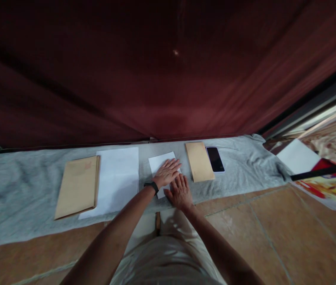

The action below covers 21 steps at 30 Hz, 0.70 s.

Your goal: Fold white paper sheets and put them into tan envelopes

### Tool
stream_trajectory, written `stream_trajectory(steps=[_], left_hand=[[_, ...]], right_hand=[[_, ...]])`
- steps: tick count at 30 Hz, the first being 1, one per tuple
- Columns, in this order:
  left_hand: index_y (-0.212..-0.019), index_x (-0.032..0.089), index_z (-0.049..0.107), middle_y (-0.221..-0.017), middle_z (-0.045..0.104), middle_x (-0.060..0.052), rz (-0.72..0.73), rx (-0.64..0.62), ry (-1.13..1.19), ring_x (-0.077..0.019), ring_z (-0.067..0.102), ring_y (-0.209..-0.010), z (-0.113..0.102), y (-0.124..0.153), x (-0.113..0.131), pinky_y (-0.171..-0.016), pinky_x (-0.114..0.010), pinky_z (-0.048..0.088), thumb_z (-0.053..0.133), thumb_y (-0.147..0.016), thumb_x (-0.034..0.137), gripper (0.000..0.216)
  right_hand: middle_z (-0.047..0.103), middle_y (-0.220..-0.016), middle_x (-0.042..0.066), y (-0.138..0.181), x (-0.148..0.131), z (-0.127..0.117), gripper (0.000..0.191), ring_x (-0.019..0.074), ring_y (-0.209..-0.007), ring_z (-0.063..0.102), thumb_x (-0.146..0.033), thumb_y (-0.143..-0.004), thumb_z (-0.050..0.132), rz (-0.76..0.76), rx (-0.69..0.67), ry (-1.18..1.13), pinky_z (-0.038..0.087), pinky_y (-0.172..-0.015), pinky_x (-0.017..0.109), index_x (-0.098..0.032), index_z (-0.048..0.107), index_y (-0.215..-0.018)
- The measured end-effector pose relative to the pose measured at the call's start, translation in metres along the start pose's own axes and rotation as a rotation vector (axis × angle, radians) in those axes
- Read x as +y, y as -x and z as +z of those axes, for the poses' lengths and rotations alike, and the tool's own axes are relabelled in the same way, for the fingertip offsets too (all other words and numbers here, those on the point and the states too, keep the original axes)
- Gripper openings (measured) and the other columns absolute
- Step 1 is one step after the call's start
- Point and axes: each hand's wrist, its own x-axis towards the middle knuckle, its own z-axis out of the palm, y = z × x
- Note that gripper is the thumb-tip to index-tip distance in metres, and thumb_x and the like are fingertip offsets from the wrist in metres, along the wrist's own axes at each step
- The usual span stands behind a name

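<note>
A small white sheet of paper (158, 161), perhaps folded, lies in front of me on a grey cloth. Flat across its middle rests my left hand (168, 172), fingers stretched toward the right; a dark band circles that wrist. My right hand (181, 192) lies at the paper's lower right edge, fingers spread and pointing away from me, with the fingertips close to my left hand. Neither hand grips anything. Just right of the hands is a brown envelope (200, 162), lying flat. Part of the white paper is hidden under both hands.
Larger white sheets (117, 178) lie to the left, partly under a stack of brown envelopes (77, 184). A phone (215, 159) touches the right envelope's side. The grey cloth (245, 166) runs along a dark red panel (168, 99). Printed papers (331, 190) stand at far right.
</note>
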Motion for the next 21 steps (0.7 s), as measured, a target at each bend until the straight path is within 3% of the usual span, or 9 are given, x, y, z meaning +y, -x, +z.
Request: stream_trajectory(steps=[7, 16, 21], left_hand=[[-0.152, 0.023, 0.046, -0.163, 0.04, -0.004, -0.072, 0.048, -0.041, -0.0209, 0.031, -0.154, 0.0, -0.004, -0.013, -0.128, -0.045, 0.019, 0.033, -0.106, 0.037, 0.05], [-0.156, 0.012, 0.039, -0.163, 0.038, -0.013, -0.257, 0.137, -0.062, -0.0241, 0.029, -0.155, -0.001, 0.016, -0.019, -0.128, -0.045, 0.023, 0.034, -0.105, 0.041, 0.059], [-0.155, 0.013, 0.042, -0.164, 0.037, -0.012, -0.269, 0.118, -0.066, -0.0241, 0.027, -0.155, -0.002, 0.033, -0.012, -0.128, -0.045, 0.023, 0.034, -0.105, 0.037, 0.056]], right_hand=[[0.036, -0.163, 0.02, -0.001, -0.001, -0.004, 0.072, 0.0358, -0.151, 0.031, -0.057, -0.1, 0.051, 0.015, -0.008, -0.006, 0.028, -0.121, 0.053, -0.015, 0.039, -0.156], [0.029, -0.166, 0.02, 0.0, 0.0, -0.005, 0.071, 0.037, -0.153, 0.027, -0.057, -0.1, 0.049, 0.011, -0.017, -0.023, 0.027, -0.121, 0.055, -0.016, 0.039, -0.157], [0.027, -0.167, 0.018, 0.003, 0.002, -0.002, 0.061, 0.0331, -0.155, 0.025, -0.041, -0.105, 0.043, 0.006, -0.007, -0.022, 0.026, -0.122, 0.053, -0.016, 0.033, -0.16]])
